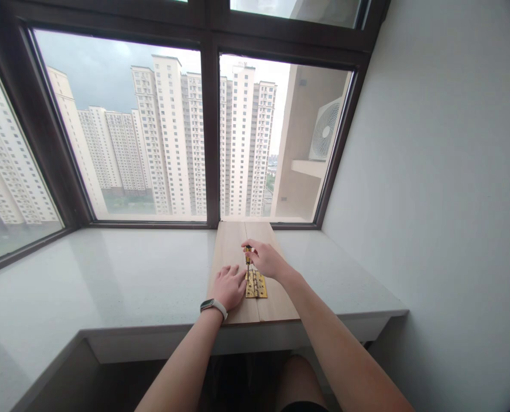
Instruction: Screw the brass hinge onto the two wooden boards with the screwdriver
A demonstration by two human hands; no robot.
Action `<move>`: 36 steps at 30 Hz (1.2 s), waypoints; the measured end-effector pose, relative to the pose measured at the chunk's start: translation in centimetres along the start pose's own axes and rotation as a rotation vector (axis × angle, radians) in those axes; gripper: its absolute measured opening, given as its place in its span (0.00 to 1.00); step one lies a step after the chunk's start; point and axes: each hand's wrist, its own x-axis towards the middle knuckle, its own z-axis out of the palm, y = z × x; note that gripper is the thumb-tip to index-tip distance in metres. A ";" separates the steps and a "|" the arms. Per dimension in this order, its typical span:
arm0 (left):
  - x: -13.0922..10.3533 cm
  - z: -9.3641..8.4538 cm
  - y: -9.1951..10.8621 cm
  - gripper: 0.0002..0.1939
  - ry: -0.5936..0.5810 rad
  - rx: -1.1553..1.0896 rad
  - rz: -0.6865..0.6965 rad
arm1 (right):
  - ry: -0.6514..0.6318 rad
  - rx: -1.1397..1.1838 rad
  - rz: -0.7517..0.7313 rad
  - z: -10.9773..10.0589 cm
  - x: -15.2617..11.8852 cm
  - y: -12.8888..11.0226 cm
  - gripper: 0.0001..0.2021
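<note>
On the desk by the window: hinge laid out, left leaf being worked

Brass-coloured hinge (261,282) sits across the seam between the left board (229,243) and right board (277,306), near their front end on the desk (151,274). Placement reads as done: knuckle roughly along the seam, one leaf per board.

Right hand (268,261): grip pinching the handle of a yellow-black screwdriver (248,256), near upright, shaft down to the upper part of the left leaf. Left hand (229,289): grip spread, palm-down on the left board, fingertips right by the hinge's left edge; can't tell if they touch it.

Status, my read: partway, on the left leaf. Right leaf shows dark spots that look like unfilled holes, so that side is probably all outstanding. Screw count: can't confirm, too small. Whether the tip is seated in a screw: can't tell either.
</note>
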 end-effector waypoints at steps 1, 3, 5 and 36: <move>0.0 0.0 0.0 0.26 0.000 0.000 -0.001 | -0.014 0.017 0.007 -0.1 0.0 0.0 0.12; 0.0 0.0 -0.1 0.26 0.001 -0.004 0.001 | -0.015 0.038 0.009 -0.1 0.1 0.0 0.11; 0.0 0.1 -0.1 0.26 0.003 -0.006 0.003 | 0.006 0.045 0.015 0.0 0.2 0.0 0.10; 0.0 -0.1 0.1 0.25 0.011 0.010 0.001 | 0.079 0.251 0.029 1.0 0.2 2.2 0.11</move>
